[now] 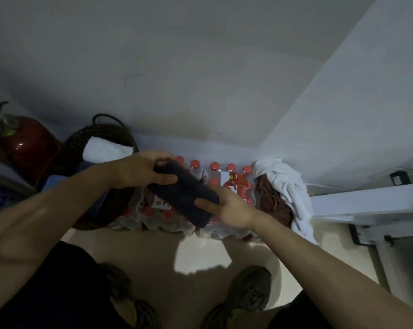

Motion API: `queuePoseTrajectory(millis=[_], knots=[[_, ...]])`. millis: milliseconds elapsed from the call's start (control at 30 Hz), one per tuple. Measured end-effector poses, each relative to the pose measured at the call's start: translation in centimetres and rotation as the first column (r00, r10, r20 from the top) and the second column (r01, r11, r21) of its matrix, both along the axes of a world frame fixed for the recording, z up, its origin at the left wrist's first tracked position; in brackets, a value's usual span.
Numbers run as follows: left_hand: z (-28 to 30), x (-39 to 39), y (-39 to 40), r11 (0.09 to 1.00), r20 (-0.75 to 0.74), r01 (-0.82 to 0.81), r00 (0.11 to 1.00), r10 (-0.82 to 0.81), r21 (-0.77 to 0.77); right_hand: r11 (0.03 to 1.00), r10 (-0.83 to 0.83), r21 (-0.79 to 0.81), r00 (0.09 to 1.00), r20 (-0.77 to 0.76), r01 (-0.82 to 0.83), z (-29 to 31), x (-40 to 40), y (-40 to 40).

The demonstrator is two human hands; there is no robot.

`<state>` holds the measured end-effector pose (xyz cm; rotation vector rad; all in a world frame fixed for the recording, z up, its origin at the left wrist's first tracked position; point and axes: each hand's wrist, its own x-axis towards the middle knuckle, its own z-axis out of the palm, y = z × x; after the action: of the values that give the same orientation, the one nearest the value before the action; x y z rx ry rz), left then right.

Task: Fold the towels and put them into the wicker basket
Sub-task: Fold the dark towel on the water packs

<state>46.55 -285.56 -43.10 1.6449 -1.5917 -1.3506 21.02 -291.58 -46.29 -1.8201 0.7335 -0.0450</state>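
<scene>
Head view: both hands grip the folded dark towel (184,192) above the bottle pack (226,184), left hand (146,168) at its far end, right hand (226,205) at its near end. Keep the fold pinched, swing left, lower flat onto the white towel (105,148) in the wicker basket (82,138).

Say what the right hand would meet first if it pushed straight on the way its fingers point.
The right hand points up-left along the dark towel it grips, so it would probably meet the left hand first; depth is unclear.
</scene>
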Motion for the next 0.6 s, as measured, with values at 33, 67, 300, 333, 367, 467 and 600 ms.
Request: queuePoseTrajectory(millis=[33, 67, 300, 333, 367, 467, 600], knots=[[-0.1, 1.7, 0.4, 0.999, -0.013, -0.014, 1.0, 0.014, 0.036, 1.0, 0.006, -0.011, 1.0, 0.002, -0.006, 0.1, 1.6, 0.5], [-0.4, 3.3, 0.8, 0.998, -0.007, -0.038, 0.999, 0.039, 0.048, 0.999, -0.003, -0.035, 1.0, -0.011, 0.003, 0.1, 3.4, 0.8], [-3.9, 14.7, 4.3, 0.873, 0.143, -0.472, 0.862, 0.486, -0.123, 0.98, -0.178, -0.087, 0.984, 0.022, 0.179, -1.2, 17.7, 2.5], [-4.5, 15.9, 4.8, 0.843, 0.168, -0.517, 0.827, 0.536, -0.146, 0.976, -0.199, -0.08, 0.979, 0.032, 0.201, -1.5, 19.3, 2.8], [-5.0, 16.9, 5.3, 0.813, 0.175, -0.559, 0.794, 0.582, -0.165, 0.973, -0.213, -0.087, 0.976, 0.041, 0.216, -1.8, 20.8, 3.0], [-6.7, 18.7, 6.6, 0.74, 0.18, -0.647, 0.717, 0.673, -0.186, 0.967, -0.175, -0.187, 0.985, 0.009, 0.173, -2.7, 24.4, 3.0], [-8.4, 19.7, 7.2, 0.697, 0.207, -0.69, 0.666, 0.717, -0.194, 0.958, -0.135, -0.276, 0.976, -0.172, 0.084, -3.5, 27.4, 2.3]])
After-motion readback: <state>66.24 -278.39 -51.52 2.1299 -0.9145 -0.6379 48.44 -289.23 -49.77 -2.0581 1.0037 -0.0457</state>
